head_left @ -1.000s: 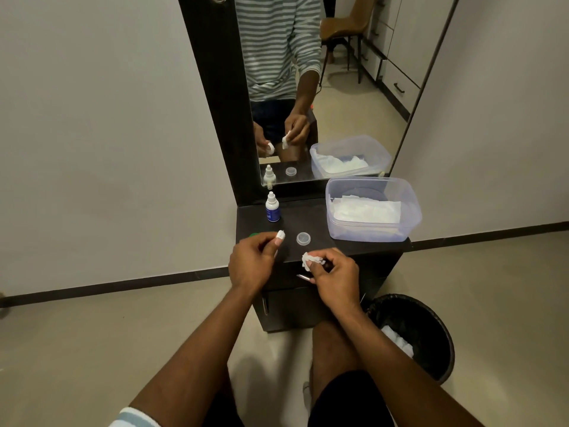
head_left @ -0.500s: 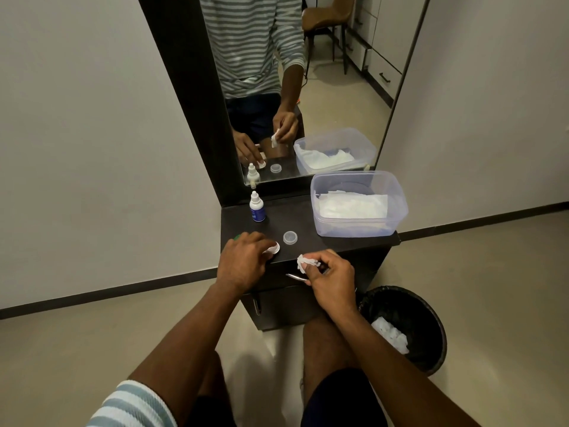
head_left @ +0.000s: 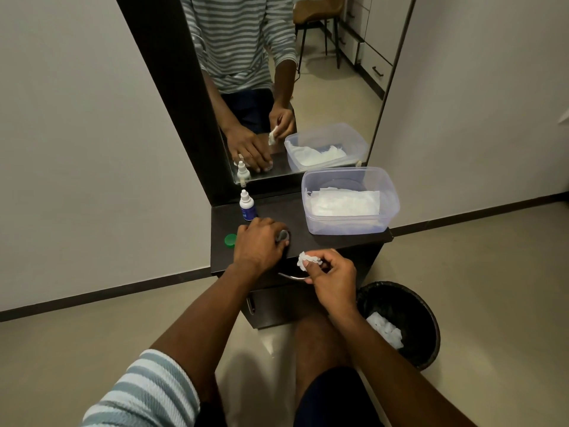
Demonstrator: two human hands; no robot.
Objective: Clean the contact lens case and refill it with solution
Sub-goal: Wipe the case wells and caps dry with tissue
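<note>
From my head camera, the small solution bottle [head_left: 247, 207] stands upright at the back of the dark bench [head_left: 323, 238], white cap over a blue label whose writing is too small for me to read. My left hand [head_left: 258, 245] lies palm down on the bench just in front of the bottle, its fingers [head_left: 271, 224] curled over a small round clear piece of the lens case [head_left: 283, 235]; only part of that piece shows under them, so I cannot tell whether they grip it or only cover it. A green cap [head_left: 230, 240] sits on the bench just left of that hand. My right hand [head_left: 331, 277] hangs off the front edge, thumb and fingers pinched on a crumpled white tissue [head_left: 306, 260]. A clear tub [head_left: 351, 200] of white tissues stands at the right, and a black bin [head_left: 400, 322] on the floor below.
</note>
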